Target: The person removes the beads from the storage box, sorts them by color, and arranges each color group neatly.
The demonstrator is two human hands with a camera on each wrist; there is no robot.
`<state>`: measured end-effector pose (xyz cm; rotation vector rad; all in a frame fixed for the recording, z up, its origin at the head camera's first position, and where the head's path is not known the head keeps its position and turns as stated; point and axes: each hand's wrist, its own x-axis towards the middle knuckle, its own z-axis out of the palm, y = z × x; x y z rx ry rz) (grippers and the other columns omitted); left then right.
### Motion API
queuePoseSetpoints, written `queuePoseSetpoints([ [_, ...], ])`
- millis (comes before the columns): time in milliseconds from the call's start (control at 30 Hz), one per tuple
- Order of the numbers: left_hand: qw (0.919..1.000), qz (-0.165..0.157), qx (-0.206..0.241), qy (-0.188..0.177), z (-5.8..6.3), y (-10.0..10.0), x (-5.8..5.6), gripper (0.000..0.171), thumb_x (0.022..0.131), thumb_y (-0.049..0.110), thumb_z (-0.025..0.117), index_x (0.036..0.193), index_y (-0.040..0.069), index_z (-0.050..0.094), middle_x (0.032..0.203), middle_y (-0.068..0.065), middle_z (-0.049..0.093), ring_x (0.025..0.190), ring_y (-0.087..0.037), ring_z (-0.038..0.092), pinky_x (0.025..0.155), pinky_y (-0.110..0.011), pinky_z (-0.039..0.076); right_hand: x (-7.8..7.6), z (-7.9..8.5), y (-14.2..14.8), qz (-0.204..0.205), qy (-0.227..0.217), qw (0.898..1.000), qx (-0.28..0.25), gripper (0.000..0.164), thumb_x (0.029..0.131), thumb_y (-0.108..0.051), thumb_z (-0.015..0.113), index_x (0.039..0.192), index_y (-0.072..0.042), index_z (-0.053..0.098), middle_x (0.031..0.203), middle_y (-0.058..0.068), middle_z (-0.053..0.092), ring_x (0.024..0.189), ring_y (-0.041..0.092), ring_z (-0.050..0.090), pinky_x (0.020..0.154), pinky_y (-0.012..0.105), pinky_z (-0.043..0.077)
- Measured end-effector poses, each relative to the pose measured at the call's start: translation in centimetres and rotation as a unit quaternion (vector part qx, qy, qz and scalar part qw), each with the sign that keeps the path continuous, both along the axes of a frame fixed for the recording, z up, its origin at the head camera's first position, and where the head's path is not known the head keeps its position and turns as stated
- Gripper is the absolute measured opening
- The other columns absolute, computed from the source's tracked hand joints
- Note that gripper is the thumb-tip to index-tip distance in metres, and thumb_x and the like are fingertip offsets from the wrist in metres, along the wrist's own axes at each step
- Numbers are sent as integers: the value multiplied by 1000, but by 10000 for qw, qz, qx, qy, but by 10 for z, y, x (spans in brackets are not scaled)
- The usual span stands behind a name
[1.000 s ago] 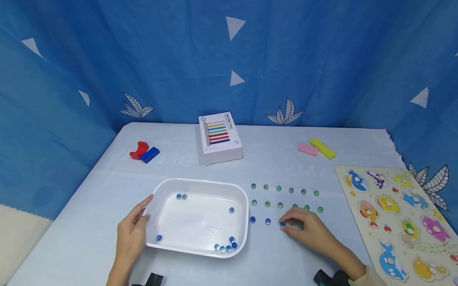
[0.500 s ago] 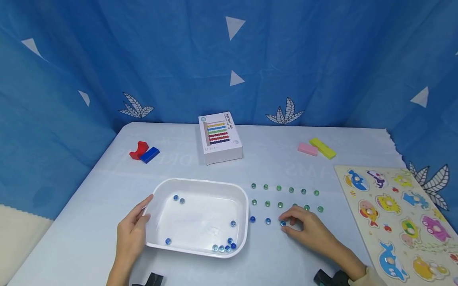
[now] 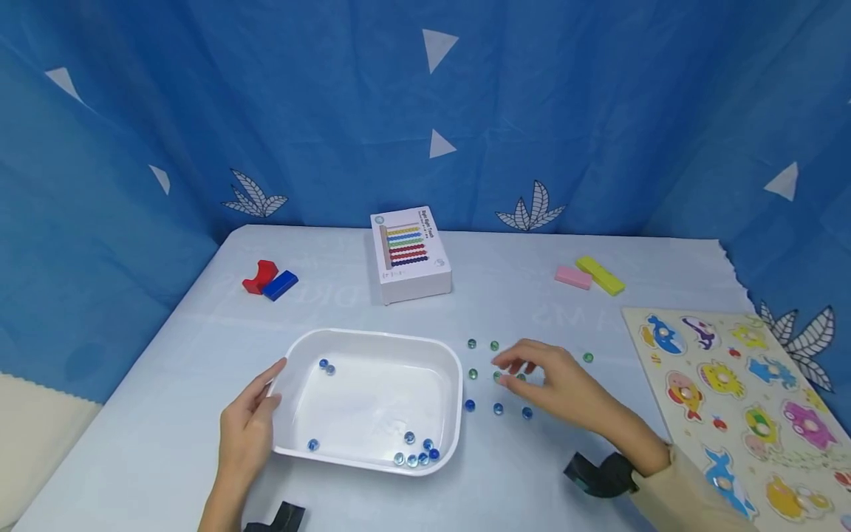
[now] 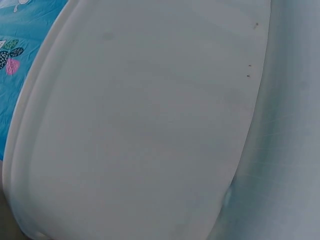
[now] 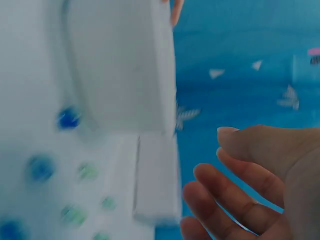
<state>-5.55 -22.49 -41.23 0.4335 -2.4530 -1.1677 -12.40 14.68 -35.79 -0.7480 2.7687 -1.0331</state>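
Observation:
My left hand grips the left rim of a white plastic tray, thumb on the near side of the edge. Inside lie several blue and clear-blue glass marbles, mostly gathered in the near right corner. My right hand hangs over the marbles right of the tray, fingers loosely bent and nothing between them. It hides part of two rows of green marbles. Nearer to me, three blue marbles form a row. In the right wrist view, the thumb and fingertips are apart.
A white abacus box stands behind the tray. Red and blue blocks lie back left, pink and yellow ones back right. A sea-animal puzzle board covers the table's right side.
My right hand has let go of the third blue marble in the near row and moved up and left. Marbles in the tray have rolled a little. The left hand stays on the rim.

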Motion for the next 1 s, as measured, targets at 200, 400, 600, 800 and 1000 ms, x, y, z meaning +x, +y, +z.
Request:
queuePoseSetpoints([
  [200, 9995, -32, 176, -253, 6, -1, 1, 40, 90, 5, 40, 126, 15, 54, 134, -10, 49, 129, -28, 40, 103, -42, 36, -28, 22, -77, 1227, -717, 9898, -56, 33, 85, -32, 60, 115, -18, 61, 104, -7, 65, 92, 5, 57, 84, 25, 52],
  [400, 9990, -53, 228, -385, 10, -1, 1, 41, 90, 3, 40, 127, 16, 53, 136, -9, 48, 130, -26, 39, 103, -38, 35, -50, 15, -159, 1994, -1436, 9688, 311, 47, 85, -33, 60, 128, -17, 50, 120, 2, 60, 102, 9, 59, 82, 18, 52],
  [600, 9995, -164, -41, -250, -18, -13, -5, 44, 91, 7, 39, 128, 27, 50, 136, -3, 48, 129, -20, 41, 104, -24, 37, -44, -11, -219, 2073, -1353, 9623, 1129, 57, 79, -35, 66, 130, -18, 48, 120, 0, 60, 99, 7, 59, 81, 17, 50],
  [800, 9994, -137, -90, -296, -14, -14, -2, 46, 90, 6, 41, 127, 32, 51, 134, 0, 50, 124, -10, 45, 83, 4, 34, -27, -29, -249, 2432, -824, 9593, 1173, 46, 75, -30, 71, 116, -13, 59, 91, -6, 61, 75, -1, 49, 68, 6, 41],
  [1000, 9995, -203, 142, -181, 8, -5, 4, 45, 87, -1, 43, 125, 19, 55, 129, -12, 53, 60, 0, 42, 49, -16, 35, -14, -30, -261, 3087, -867, 9387, 1265, 30, 71, -21, 75, 100, -15, 68, 79, -10, 62, 69, -6, 49, 62, 2, 39],
])
